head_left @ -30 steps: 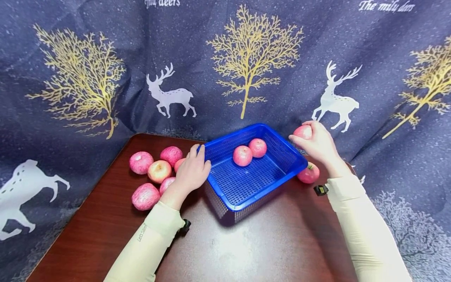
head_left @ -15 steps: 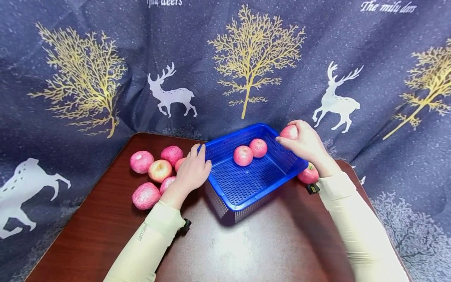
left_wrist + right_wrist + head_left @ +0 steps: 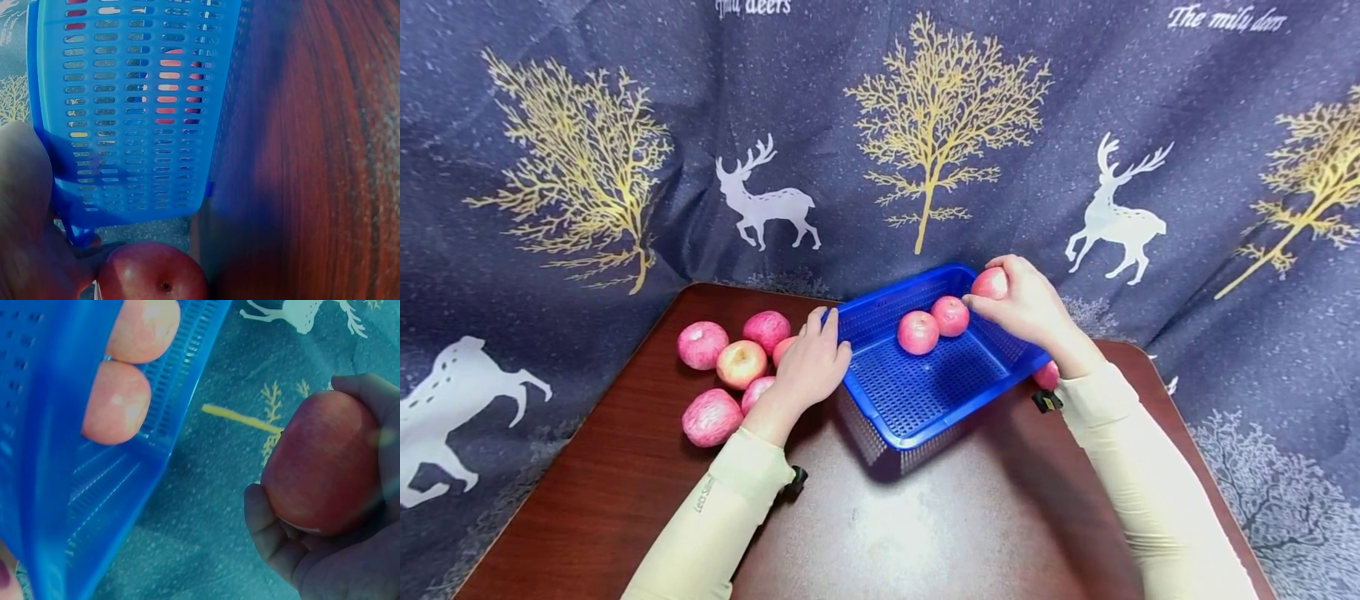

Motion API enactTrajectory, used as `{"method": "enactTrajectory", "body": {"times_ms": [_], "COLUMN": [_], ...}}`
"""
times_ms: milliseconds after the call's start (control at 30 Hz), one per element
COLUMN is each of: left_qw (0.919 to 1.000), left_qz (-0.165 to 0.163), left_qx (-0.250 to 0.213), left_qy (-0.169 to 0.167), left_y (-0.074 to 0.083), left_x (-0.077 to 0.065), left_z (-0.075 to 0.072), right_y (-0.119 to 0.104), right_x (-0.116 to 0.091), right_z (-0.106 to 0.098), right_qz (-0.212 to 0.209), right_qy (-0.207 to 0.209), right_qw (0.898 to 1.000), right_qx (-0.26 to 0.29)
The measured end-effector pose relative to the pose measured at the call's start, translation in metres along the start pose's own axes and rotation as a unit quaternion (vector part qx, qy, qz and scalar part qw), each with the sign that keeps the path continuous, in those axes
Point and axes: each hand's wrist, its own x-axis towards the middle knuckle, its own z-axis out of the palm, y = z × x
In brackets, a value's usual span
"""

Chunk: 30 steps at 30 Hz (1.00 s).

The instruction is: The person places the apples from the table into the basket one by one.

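My right hand [image 3: 1028,307] grips a pink-red apple [image 3: 991,284] above the back right side of the blue plastic basket [image 3: 958,417]. In the right wrist view, curled fingers and thumb surround this held apple [image 3: 326,464]. Two more apples lie together inside the basket, one apple [image 3: 917,332] just left of the other apple [image 3: 951,317]. At the basket's left side, my left hand [image 3: 810,360] holds the rim, its fingers over the edge. The left wrist view has the slotted basket wall [image 3: 137,112] beside that hand, with a red apple [image 3: 153,272] close below.
Several apples sit in a group on the brown table [image 3: 617,450] left of the basket, among them a yellowish apple [image 3: 741,364]. Another apple [image 3: 1046,375] lies right of the basket, partly hidden by the right wrist. A dark printed cloth [image 3: 820,108] hangs behind the table.
My right hand has carried its apple leftward, from outside the basket's right side to over its back right rim. The left hand and the basket have stayed in place.
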Motion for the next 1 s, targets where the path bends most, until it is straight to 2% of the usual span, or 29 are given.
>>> {"method": "enactTrajectory", "body": {"times_ms": [333, 600, 767, 800, 867, 1000], "left_qw": [0.9999, 1.0, 1.0, 1.0, 1.0, 1.0], "left_qz": [0.008, 0.005, 0.0, -0.001, -0.002, -0.004], "left_qx": [0.001, -0.003, 0.001, 0.001, -0.002, -0.005], "left_qy": [0.012, 0.002, -0.004, -0.005, -0.005, -0.006], "left_y": [-0.003, 0.001, 0.0, 0.0, 0.0, -0.001], "left_x": [-0.001, -0.001, 0.0, 0.0, 0.0, 0.001], "left_z": [0.002, -0.001, 0.0, 0.0, 0.001, 0.001], "right_y": [-0.017, -0.032, -0.025, -0.014, -0.008, -0.014], "right_x": [0.006, 0.007, 0.016, 0.021, 0.027, 0.029], "right_z": [0.013, 0.023, 0.037, 0.046, 0.053, 0.06], "right_qz": [-0.036, -0.037, -0.053, -0.065, -0.071, -0.085], "right_qy": [-0.016, -0.043, -0.062, -0.059, -0.069, -0.083], "right_qw": [0.999, 0.998, 0.997, 0.996, 0.995, 0.993], "right_qx": [-0.008, -0.019, -0.008, -0.001, 0.002, 0.003]}}
